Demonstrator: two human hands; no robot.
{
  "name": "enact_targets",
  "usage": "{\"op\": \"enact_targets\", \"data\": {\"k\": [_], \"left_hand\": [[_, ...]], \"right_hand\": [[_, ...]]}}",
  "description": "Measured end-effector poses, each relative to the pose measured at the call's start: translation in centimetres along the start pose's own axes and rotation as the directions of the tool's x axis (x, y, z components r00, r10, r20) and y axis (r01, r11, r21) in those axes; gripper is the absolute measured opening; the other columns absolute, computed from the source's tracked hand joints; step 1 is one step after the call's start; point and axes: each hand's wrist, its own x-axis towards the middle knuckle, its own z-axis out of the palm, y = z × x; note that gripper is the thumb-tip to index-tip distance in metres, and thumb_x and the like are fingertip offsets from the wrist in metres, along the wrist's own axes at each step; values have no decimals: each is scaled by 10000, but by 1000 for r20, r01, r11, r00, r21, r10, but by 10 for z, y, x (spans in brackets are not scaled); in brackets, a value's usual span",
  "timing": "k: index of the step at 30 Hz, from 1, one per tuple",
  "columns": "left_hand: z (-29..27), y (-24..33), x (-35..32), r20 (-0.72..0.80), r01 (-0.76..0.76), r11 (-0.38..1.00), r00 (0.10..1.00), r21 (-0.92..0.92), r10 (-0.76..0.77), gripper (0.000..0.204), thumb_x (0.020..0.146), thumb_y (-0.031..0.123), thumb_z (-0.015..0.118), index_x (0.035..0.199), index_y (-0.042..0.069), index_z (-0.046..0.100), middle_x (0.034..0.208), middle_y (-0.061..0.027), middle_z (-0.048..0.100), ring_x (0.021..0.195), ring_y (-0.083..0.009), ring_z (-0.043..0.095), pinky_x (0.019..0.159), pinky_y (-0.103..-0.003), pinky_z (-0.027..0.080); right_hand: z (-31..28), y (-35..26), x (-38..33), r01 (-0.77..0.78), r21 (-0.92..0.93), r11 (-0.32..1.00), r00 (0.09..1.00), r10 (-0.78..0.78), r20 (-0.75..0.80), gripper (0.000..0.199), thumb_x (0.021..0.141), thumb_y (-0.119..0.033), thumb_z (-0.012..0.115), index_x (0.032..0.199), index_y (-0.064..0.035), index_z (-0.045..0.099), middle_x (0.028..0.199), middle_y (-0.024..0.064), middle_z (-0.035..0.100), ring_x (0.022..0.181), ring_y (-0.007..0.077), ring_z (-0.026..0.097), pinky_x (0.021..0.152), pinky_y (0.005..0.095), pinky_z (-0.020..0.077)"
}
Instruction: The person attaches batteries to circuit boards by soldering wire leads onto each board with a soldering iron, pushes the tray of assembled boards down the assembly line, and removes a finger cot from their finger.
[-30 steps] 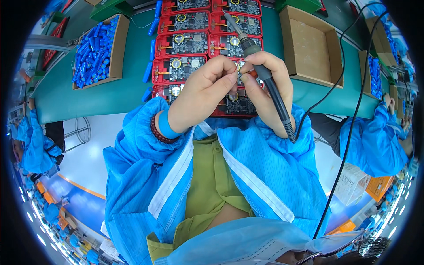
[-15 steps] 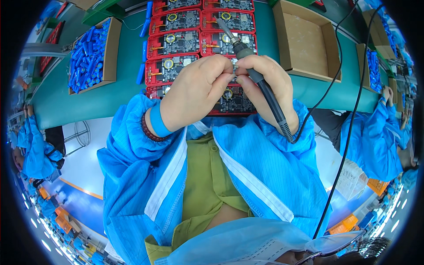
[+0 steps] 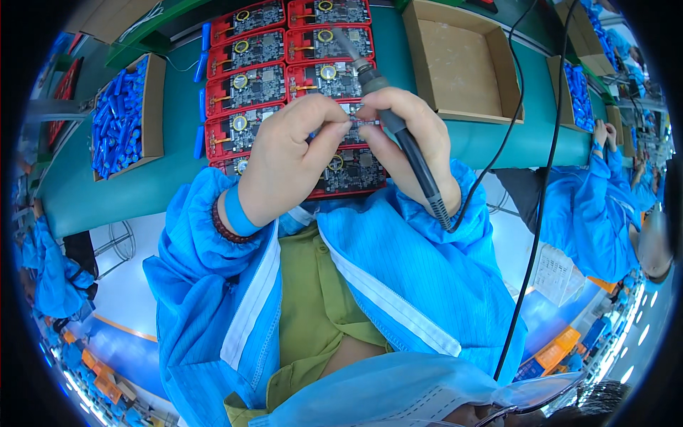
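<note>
My right hand (image 3: 425,128) is closed on a soldering iron (image 3: 414,158), its dark handle lying across the palm and its metal tip pointing up and left over the boards. The right thumb and forefinger are slightly apart near the left fingertips. My left hand (image 3: 290,146) pinches with thumb and forefinger; whatever sits in the pinch is too small to make out. Below both hands, red cases with circuit boards (image 3: 260,87) stand in two columns, each with a round yellow-rimmed part. My hands hide several of the nearer boards.
Left stands a cardboard box (image 3: 154,107) of blue cylindrical cells (image 3: 119,121). Blue cells also lie along the cases' left side. At the right is a shallow cardboard box (image 3: 466,67). The iron's black cable (image 3: 509,135) runs over the green table (image 3: 71,192). Co-workers sit at both sides.
The whole view has shifted, with boards and boxes now further left. My fingertips, close together before, have moved a little apart. The soldering iron stays in my right hand.
</note>
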Motion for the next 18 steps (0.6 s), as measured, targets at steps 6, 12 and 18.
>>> {"op": "enact_targets", "data": {"k": [6,12,18], "left_hand": [[3,-2,3,-5,40,992,999,-119,-41,38,876,16,554,912,19,566,821,-32,569,759,-91,540,676,-239,434],[5,-5,0,32,15,999,999,-29,-15,47,845,39,574,880,7,570,815,-93,573,759,-206,565,679,-309,454],[4,-8,2,67,-157,969,987,188,147,57,809,39,587,851,6,567,796,-148,566,749,-311,577,655,-377,461]], "right_hand": [[-2,0,-3,-113,61,992,992,116,-42,407,698,94,674,1062,-62,576,861,115,627,771,257,638,658,315,500],[-8,-1,4,2,-61,998,998,2,65,378,712,70,663,1055,-61,576,885,122,631,762,297,626,661,350,501],[-8,1,6,52,-14,999,992,-50,117,370,711,71,653,1049,-56,570,894,127,629,761,311,616,671,365,495]]}}
